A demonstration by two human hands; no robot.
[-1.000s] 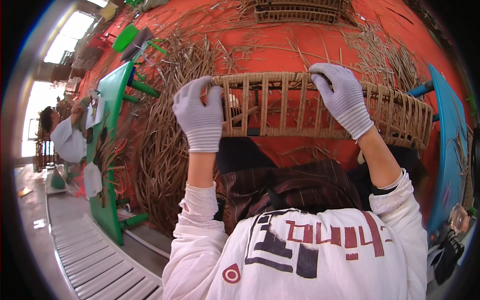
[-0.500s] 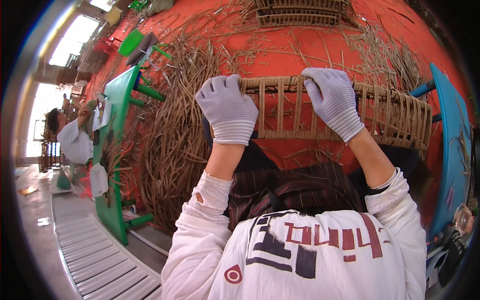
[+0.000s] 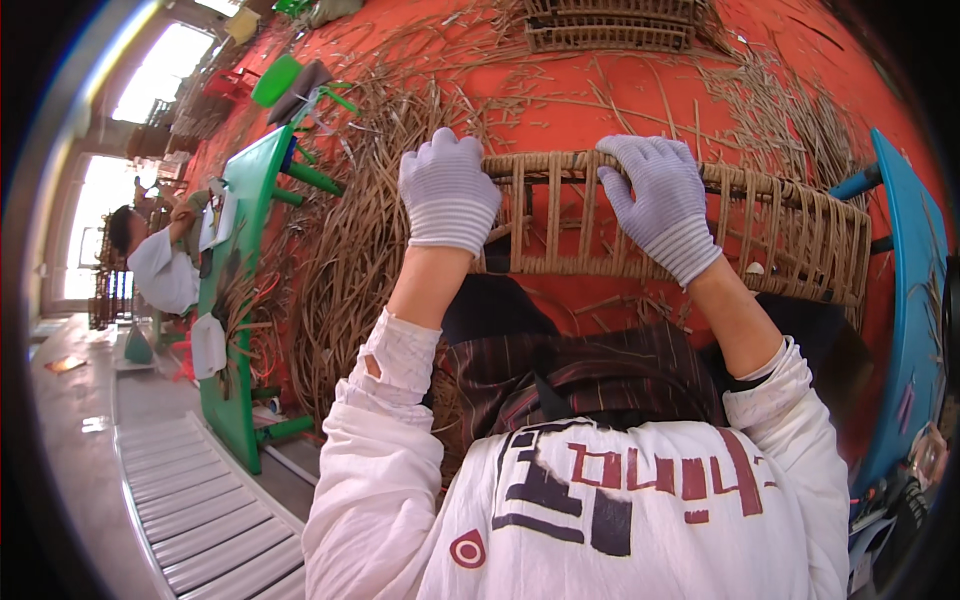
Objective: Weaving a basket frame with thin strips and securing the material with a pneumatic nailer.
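Observation:
A long woven wicker frame (image 3: 612,262), brown with upright slats and open gaps, lies across in front of my lap. My left hand (image 3: 448,195), in a grey striped glove, is closed at the left end of its top rail; the fingertips are hidden from me. The gloved right hand (image 3: 658,200) curls over the top rail nearer the middle, thumb on the near side and fingers over the far edge. Right of that hand, the denser woven part of the frame runs on toward the blue table.
Loose brown strips (image 3: 360,220) lie heaped on the red floor to the left. A green table (image 3: 238,260) stands left, with a co-worker (image 3: 165,262) beyond it. At right is a blue table (image 3: 905,300). Another wicker piece (image 3: 610,38) lies ahead; a grey slatted rack (image 3: 205,500) is lower left.
My left hand has shifted slightly up, its fingers now bunched more tightly. The right hand stays on the rail. The view has swung slightly, moving the surroundings a little to the right.

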